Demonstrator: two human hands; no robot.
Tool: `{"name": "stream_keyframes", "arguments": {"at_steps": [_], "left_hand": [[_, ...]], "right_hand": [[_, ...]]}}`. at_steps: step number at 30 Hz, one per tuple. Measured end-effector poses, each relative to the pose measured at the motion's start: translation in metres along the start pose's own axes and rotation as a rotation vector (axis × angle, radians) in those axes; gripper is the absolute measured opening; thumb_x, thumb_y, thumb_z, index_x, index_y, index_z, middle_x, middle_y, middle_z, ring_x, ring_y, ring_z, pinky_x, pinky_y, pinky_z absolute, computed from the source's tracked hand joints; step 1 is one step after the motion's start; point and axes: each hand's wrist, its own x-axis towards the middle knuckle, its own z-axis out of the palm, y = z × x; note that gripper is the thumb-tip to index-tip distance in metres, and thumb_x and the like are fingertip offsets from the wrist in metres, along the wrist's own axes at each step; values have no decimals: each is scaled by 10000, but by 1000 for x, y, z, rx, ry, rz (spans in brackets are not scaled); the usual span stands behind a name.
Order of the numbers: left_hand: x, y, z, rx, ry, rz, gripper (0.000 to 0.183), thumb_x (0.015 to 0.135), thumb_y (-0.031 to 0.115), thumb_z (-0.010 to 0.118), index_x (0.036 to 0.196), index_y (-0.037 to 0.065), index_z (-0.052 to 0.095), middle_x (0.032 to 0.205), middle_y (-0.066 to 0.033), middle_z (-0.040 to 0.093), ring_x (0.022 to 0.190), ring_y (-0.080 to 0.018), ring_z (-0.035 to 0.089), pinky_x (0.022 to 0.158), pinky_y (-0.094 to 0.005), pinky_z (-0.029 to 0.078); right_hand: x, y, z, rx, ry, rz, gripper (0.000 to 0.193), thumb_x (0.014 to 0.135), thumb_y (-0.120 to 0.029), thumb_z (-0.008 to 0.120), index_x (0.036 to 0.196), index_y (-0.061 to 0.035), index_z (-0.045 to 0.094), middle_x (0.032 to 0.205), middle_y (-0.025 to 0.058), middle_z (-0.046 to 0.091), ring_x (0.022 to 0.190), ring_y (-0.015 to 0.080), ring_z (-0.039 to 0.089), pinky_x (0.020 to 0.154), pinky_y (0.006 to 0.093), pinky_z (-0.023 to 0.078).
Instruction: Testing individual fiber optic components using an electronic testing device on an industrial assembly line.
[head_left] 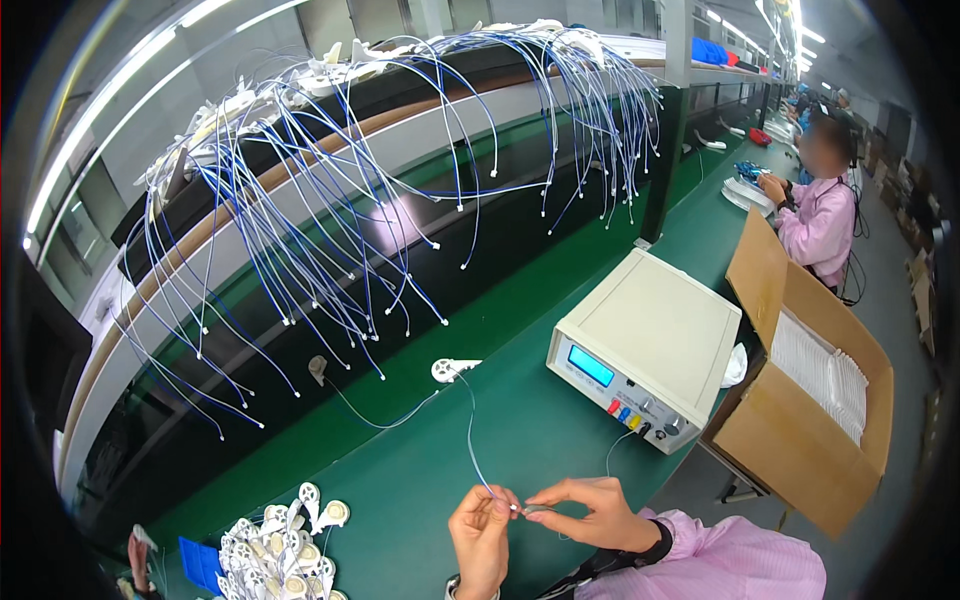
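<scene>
My left hand (pixel 480 538) pinches the white plug end of a thin blue-and-white cable (pixel 473 437). The cable runs up to a white plastic part with a round spoked end (pixel 452 370) on the green bench. Close against it, my right hand (pixel 590 515) is closed on a small greyish piece, perhaps a connector, partly hidden by the fingers. The two hands meet fingertip to fingertip above the bench (pixel 400 490). A beige test instrument (pixel 645 335) with a lit blue display stands beyond my right hand, and a thin lead (pixel 608 460) comes down from its front sockets.
A heap of white plastic parts (pixel 275 555) lies at lower left beside a blue block (pixel 200 563). Many blue-and-white cables (pixel 300 240) hang from the shelf above. An open cardboard box (pixel 780 420) stands at right. A person in pink (pixel 820 225) works farther along; another person's hand (pixel 138 555) shows lower left.
</scene>
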Motion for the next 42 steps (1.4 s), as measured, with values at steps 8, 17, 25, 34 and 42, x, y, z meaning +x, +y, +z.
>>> {"name": "stream_keyframes", "arguments": {"at_steps": [8,17,25,34,42], "left_hand": [[-4,-24,-24,-112,-83,34,84,886,45,610,910,-24,569,850,-80,587,785,-129,555,722,-250,443],[1,-29,-27,-9,-112,279,86,866,37,620,826,-34,595,955,-92,512,818,-149,514,704,-255,433],[2,-27,-30,45,-108,324,95,845,0,618,767,-52,625,1003,-90,467,818,-159,508,672,-256,446],[3,-30,-41,182,-140,227,113,865,5,600,782,-60,640,970,-81,483,795,-120,516,666,-221,456],[1,-32,-37,279,-99,299,50,842,-37,606,837,-63,649,968,-84,484,834,-142,525,712,-251,466]], "right_hand": [[-9,0,12,84,28,105,150,779,-34,722,893,38,657,821,120,701,719,156,687,641,245,536],[-10,6,11,743,-197,531,94,899,-8,570,954,68,563,827,184,669,748,204,668,660,297,546],[-9,13,11,871,-270,610,101,928,-49,530,950,48,550,808,171,666,713,194,658,643,293,530],[-7,14,11,773,-261,615,162,928,-59,531,1031,63,557,795,158,670,706,179,653,645,277,520],[-10,27,14,832,-290,649,146,916,-72,542,1009,40,552,771,137,671,654,157,636,622,276,500]]}}
